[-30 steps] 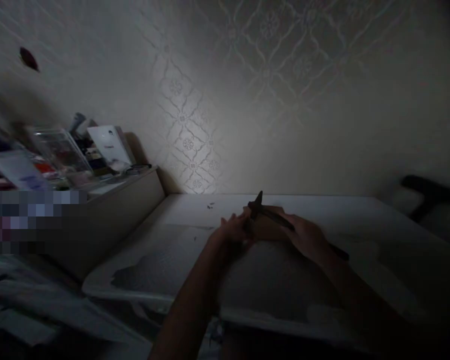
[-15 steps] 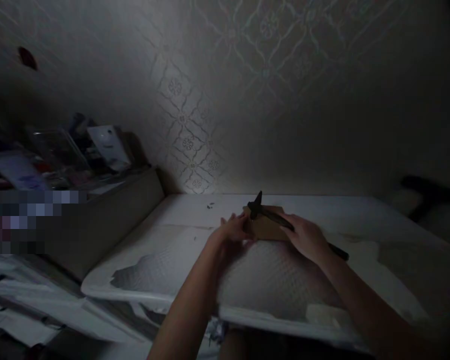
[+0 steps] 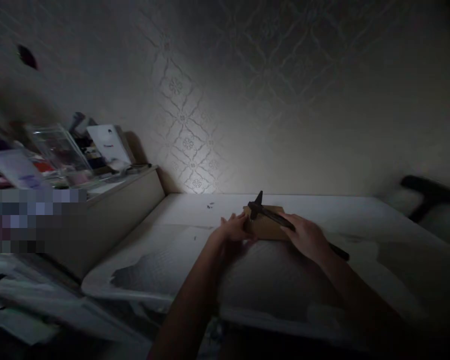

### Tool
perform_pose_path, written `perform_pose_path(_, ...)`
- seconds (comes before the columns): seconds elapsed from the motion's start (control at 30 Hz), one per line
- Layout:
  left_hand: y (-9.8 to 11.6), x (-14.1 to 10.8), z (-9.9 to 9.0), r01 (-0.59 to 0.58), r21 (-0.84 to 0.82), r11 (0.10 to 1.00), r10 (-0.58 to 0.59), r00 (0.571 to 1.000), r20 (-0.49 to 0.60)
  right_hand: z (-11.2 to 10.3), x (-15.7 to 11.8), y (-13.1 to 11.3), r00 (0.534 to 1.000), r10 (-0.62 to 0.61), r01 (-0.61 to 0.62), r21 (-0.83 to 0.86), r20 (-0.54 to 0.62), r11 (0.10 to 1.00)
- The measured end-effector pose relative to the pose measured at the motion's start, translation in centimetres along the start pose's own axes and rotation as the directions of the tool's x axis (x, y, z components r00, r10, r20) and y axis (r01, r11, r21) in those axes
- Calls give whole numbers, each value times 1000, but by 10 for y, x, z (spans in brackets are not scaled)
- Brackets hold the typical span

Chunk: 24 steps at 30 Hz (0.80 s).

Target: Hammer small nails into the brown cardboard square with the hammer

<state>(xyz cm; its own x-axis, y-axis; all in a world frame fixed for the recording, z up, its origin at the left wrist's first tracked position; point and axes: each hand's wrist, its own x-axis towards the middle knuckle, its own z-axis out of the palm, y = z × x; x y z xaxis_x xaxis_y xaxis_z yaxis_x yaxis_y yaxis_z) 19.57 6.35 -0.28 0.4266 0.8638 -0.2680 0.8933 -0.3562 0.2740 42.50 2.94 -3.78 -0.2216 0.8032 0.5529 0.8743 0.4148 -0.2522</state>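
A flat brown board lies on the white table in front of me. My left hand holds it at its left end, thumb along the near edge and fingers at the far side. A dark hammer is in my right hand, which is wrapped around its handle. The hammer's head is over the board's left part, close to my left fingers. Its handle end sticks out behind my right wrist. Something small shows just under the head, too dim to make out.
The white table has a patchy, worn covering and small dark bits near the wall. On the left, a cabinet carries a white box and a clear container. A dark object juts in at the right.
Both hands, the hammer and the board stay nearly in place. The light has shifted: the wall looks brighter at lower right, the table's front darker.
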Motion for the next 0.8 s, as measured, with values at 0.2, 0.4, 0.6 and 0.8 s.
perform_pose_path(0.2, 1, -1, -1, 4, 1, 1000, -4, 1000, 5, 1, -1, 1, 1000, 3, -3, 3, -3, 1000)
perform_pose_path(0.4, 0, 0, 1, 4, 6, 1000, -4, 1000, 1, 1, -1, 2, 1000, 6, -6, 6, -2, 1000)
perform_pose_path(0.6, 0, 0, 0, 4, 2, 1000, -4, 1000, 7, 1, -1, 2, 1000, -4, 4, 9, -6, 1000)
perform_pose_path(0.8, -2, 2, 1, -3, -5, 1000, 3, 1000, 10, 2, 0, 2, 1000, -4, 4, 11, -4, 1000)
